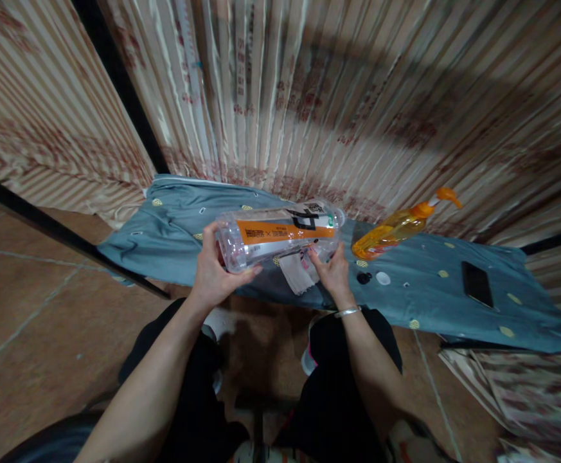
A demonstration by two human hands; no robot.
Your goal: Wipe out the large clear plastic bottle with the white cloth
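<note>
Clear bottle [280, 233]: on its side between both hands, over the middle of the blue cloth [410, 305].
Left hand [215, 270]: its fingers curl around the bottle's left end, thumb on the near side.
Right hand [334, 273]: its thumb presses near the right end; the other fingers are partly hidden, I cannot tell their closing.
White packet [297, 275]: just below the bottle.
Pump bottle [389, 235]: right, orange.
Phone [477, 284]: farther right.
</note>
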